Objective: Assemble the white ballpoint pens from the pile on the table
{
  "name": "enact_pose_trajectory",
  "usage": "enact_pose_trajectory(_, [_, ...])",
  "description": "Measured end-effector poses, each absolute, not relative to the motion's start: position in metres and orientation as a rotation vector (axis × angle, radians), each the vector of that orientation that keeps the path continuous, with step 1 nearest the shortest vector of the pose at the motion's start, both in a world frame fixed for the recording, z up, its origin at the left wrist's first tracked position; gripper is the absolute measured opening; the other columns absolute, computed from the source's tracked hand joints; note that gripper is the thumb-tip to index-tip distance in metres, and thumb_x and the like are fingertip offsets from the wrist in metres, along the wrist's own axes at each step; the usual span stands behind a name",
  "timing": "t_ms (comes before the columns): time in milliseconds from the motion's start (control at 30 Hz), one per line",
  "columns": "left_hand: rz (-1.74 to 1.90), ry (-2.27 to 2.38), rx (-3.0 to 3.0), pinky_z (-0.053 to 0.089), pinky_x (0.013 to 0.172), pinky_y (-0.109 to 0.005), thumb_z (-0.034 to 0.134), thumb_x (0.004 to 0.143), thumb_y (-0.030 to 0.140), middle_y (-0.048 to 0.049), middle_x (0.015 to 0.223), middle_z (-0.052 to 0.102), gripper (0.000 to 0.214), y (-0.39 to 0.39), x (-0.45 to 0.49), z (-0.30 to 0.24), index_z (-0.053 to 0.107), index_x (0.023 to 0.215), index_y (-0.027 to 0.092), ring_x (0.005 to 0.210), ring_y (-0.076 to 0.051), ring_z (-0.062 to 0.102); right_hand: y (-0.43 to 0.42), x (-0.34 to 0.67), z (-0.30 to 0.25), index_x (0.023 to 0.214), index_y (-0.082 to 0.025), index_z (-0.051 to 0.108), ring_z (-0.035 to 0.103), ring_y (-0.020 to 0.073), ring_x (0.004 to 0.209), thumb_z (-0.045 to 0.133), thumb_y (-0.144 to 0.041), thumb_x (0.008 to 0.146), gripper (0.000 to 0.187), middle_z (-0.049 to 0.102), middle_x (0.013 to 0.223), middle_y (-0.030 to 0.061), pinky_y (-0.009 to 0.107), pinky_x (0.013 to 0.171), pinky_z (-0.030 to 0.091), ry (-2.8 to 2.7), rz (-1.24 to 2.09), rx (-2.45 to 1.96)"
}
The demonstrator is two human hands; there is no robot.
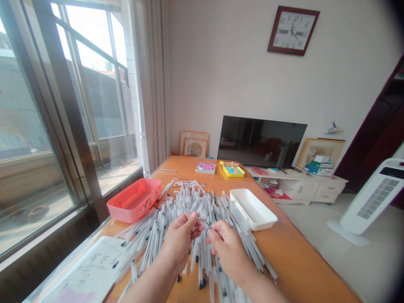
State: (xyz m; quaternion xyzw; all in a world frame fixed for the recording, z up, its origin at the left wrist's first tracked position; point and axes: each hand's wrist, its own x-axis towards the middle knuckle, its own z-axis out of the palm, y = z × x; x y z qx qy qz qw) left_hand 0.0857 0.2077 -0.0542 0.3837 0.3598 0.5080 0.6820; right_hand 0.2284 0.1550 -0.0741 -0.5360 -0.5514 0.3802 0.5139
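Observation:
Over a large heap of clear pens [176, 210] with dark ends, my two hands come close together. My left hand [181, 235] is closed, with a slim clear pen [202, 220] pinched between thumb and fingers. My right hand [225, 242] is also closed, its thumb and forefinger pinched at the tip of that same pen. Whether a separate small part sits in the right fingertips is too small to tell. Beneath both hands, pens lie in loose layers, pointing many ways.
A red plastic basket [134, 202] stands left of the heap, a white tray [252, 210] right of it. Written paper [91, 269] lies at the front left. Farther back on the table [186, 166] are a booklet [205, 168] and a yellow box [232, 169].

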Motion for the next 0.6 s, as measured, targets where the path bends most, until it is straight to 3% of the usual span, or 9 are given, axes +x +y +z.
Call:
enact_pose_trajectory(67, [1.142, 0.813, 0.858, 0.047, 0.068, -0.024, 0.078, 0.075, 0.046, -0.0043, 0.073, 0.068, 0.035, 0.2082, 0.0858, -0.0546, 0.060, 0.074, 0.016, 0.069, -0.013, 0.063, 0.1551, 0.2282, -0.0744, 0.095, -0.021, 0.056, 0.057, 0.0145, 0.064, 0.058, -0.053, 0.090, 0.033, 0.065, 0.081, 0.0002, 0.024, 0.057, 0.044, -1.298, 0.893, -1.274])
enact_pose_trajectory(233, [1.150, 0.820, 0.841, 0.047, 0.067, -0.025, 0.080, 0.070, 0.047, -0.0040, 0.072, 0.068, 0.037, 0.2090, 0.0860, -0.0550, 0.061, 0.072, 0.016, 0.068, -0.013, 0.064, 0.1536, 0.2290, -0.0724, 0.087, -0.019, 0.058, 0.053, 0.0130, 0.053, 0.041, -0.055, 0.098, 0.041, 0.061, 0.065, -0.0016, 0.025, 0.054, 0.041, -1.341, 0.968, -1.311])
enact_pose_trajectory(367, [1.145, 0.832, 0.858, 0.047, 0.068, -0.025, 0.079, 0.072, 0.048, -0.0034, 0.071, 0.067, 0.037, 0.2088, 0.0862, -0.0563, 0.060, 0.072, 0.016, 0.068, -0.013, 0.063, 0.1540, 0.2292, -0.0722, 0.092, -0.020, 0.056, 0.056, 0.0124, 0.058, 0.056, -0.052, 0.091, 0.032, 0.064, 0.079, -0.0009, 0.024, 0.056, 0.043, -1.292, 0.944, -1.268])
enact_pose_trajectory(500, [1.151, 0.826, 0.875, 0.047, 0.068, -0.025, 0.077, 0.074, 0.049, -0.0030, 0.073, 0.067, 0.037, 0.2088, 0.0857, -0.0575, 0.060, 0.074, 0.016, 0.070, -0.013, 0.063, 0.1540, 0.2296, -0.0732, 0.090, -0.019, 0.058, 0.052, 0.0112, 0.051, 0.041, -0.054, 0.097, 0.040, 0.064, 0.072, -0.0009, 0.024, 0.052, 0.039, -1.308, 1.018, -1.304])
enact_pose_trajectory(600, [1.156, 0.842, 0.879, 0.048, 0.068, -0.025, 0.077, 0.073, 0.049, -0.0024, 0.071, 0.066, 0.038, 0.2082, 0.0863, -0.0575, 0.059, 0.074, 0.016, 0.069, -0.013, 0.063, 0.1547, 0.2301, -0.0746, 0.089, -0.019, 0.058, 0.054, 0.0122, 0.054, 0.046, -0.049, 0.096, 0.033, 0.066, 0.074, -0.0002, 0.024, 0.053, 0.040, -1.356, 0.936, -1.325])
